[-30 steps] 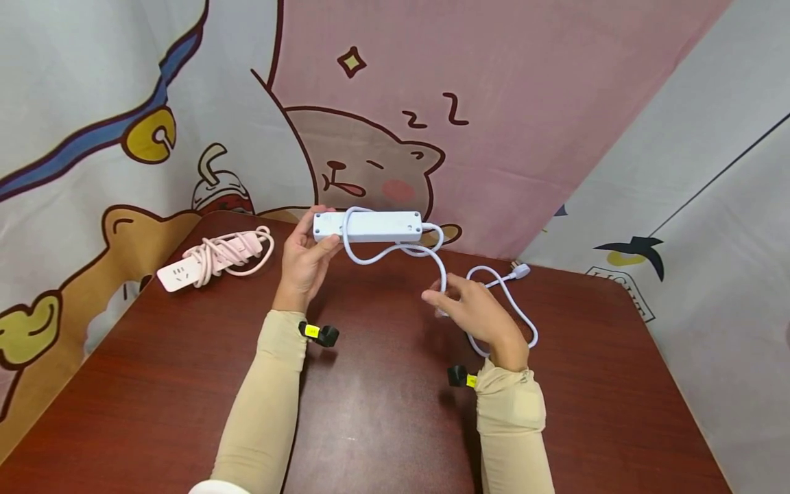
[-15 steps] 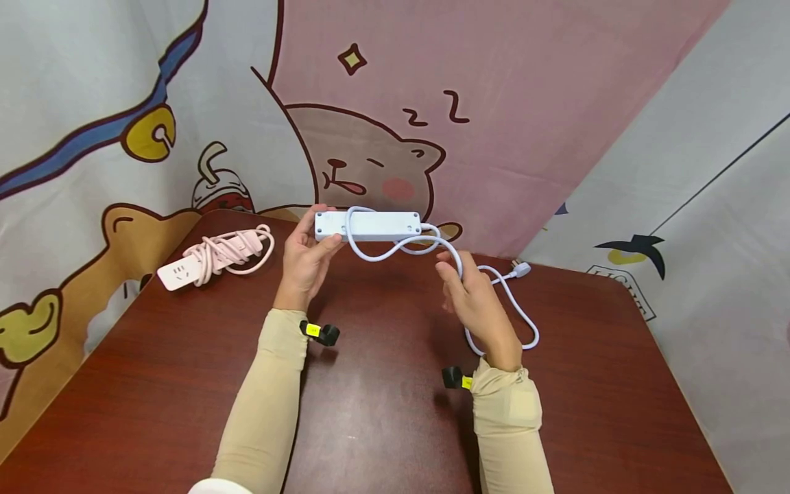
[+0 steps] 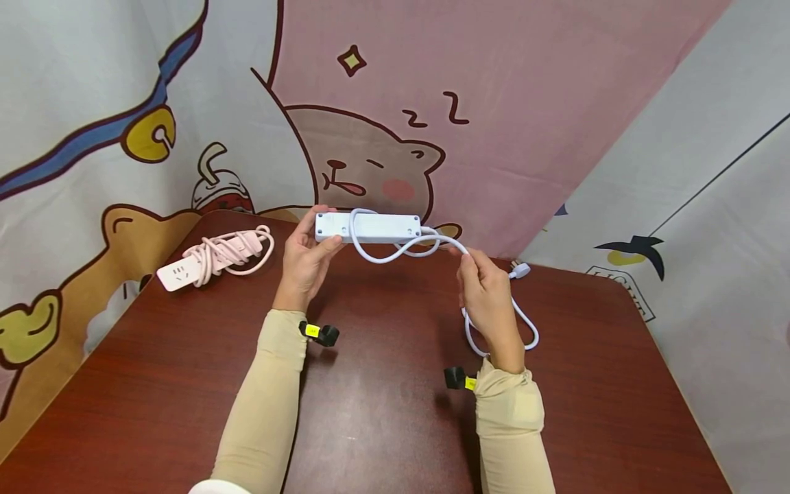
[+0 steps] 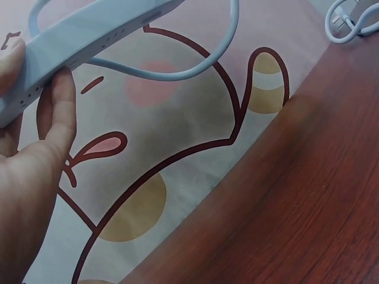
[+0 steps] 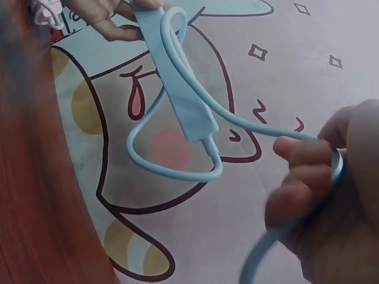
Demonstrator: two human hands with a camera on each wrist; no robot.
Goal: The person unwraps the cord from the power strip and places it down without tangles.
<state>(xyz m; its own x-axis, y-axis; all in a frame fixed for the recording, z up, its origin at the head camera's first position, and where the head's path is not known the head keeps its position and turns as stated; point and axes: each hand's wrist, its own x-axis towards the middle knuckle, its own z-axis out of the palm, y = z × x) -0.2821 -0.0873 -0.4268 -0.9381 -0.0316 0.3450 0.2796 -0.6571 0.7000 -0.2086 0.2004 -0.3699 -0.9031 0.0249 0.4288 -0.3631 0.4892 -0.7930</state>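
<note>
A white power strip (image 3: 385, 228) is held up above the far side of the table, its screwed underside facing me. My left hand (image 3: 305, 261) grips its left end, thumb on the near edge. From the strip's right end the white cord (image 3: 376, 260) bends back and loops once loosely around the body. My right hand (image 3: 487, 291) holds the cord to the right of the strip, fingers curled round it in the right wrist view. Beyond that hand the cord drops to the table in a loop, ending at a plug (image 3: 521, 270).
A pink power strip (image 3: 179, 273), wrapped in its own cord, lies at the table's back left. The brown table (image 3: 370, 412) ends at a cartoon-printed curtain (image 3: 494, 137) behind. Each wrist carries a small black camera (image 3: 321, 334).
My right hand has moved up and slightly right with the cord, drawing the stretch beside the strip straighter. The left hand and the white strip have stayed nearly still.
</note>
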